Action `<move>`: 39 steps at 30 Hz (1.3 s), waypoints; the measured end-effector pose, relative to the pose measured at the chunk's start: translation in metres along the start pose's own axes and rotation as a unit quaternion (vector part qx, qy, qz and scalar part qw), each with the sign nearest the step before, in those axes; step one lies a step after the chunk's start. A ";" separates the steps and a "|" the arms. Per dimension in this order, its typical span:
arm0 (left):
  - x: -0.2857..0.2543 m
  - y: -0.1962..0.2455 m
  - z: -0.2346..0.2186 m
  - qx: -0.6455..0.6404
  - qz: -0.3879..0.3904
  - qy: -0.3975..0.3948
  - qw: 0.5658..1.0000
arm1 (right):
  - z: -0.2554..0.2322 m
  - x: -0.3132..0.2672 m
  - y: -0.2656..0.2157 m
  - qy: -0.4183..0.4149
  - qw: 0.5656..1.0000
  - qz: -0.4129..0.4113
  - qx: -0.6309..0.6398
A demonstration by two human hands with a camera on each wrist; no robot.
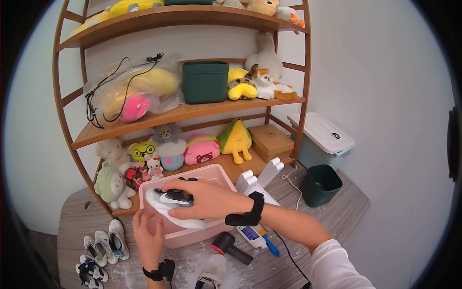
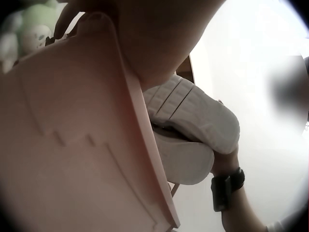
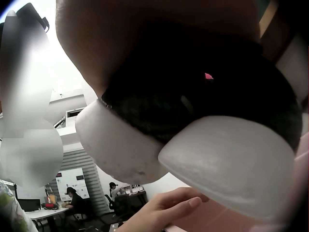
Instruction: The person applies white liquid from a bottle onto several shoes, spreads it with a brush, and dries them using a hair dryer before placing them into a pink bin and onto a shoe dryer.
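My right hand (image 1: 209, 198) grips a pair of dark shoes (image 1: 179, 196) with thick white soles over the pink bin (image 1: 199, 237), fingers across their uppers. Two pale soles (image 2: 200, 116) show side by side in the left wrist view, above the bin's rim (image 2: 145, 130). Two rounded white sole ends (image 3: 227, 162) fill the middle of the right wrist view. At the bin's near left corner is my left hand (image 1: 150, 241), its fingers fairly straight and spread beside the rim; its exact contact is unclear. It shows below the soles in the right wrist view (image 3: 161, 210).
Several shoes (image 1: 103, 245) stand at the left, another shoe (image 1: 212, 270) at the front. A black dryer-like tool (image 1: 232, 248), a white bottle (image 1: 251, 236), a blue brush (image 1: 271, 244) and a white rack (image 1: 262, 185) lie right of the bin. A toy shelf (image 1: 192, 115) stands behind.
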State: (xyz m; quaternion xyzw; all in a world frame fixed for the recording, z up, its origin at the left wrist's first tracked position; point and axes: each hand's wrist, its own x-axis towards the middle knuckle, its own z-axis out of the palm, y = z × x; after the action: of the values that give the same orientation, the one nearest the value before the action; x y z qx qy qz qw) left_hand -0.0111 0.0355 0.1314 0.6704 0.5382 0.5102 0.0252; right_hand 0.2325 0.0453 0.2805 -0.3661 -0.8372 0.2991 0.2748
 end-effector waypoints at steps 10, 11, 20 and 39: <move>-0.001 0.004 0.003 -0.007 -0.038 -0.011 0.999 | 0.008 0.041 0.035 -0.097 0.988 0.071 -0.100; -0.001 0.005 0.003 -0.004 -0.039 0.005 0.999 | 0.010 0.044 0.036 -0.103 0.989 0.077 -0.077; -0.003 -0.006 0.002 -0.008 -0.024 -0.013 1.000 | 0.023 0.060 0.044 -0.232 0.971 0.059 -0.022; 0.002 0.001 -0.008 -0.075 -0.029 -0.012 0.997 | 0.074 0.091 0.066 -0.171 0.983 0.064 0.014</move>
State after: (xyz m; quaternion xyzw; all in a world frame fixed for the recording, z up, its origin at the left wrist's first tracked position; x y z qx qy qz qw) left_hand -0.0166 0.0322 0.1372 0.6566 0.5177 0.5399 0.0967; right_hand 0.1588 0.1301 0.2065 -0.3585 -0.8423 0.3862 0.1132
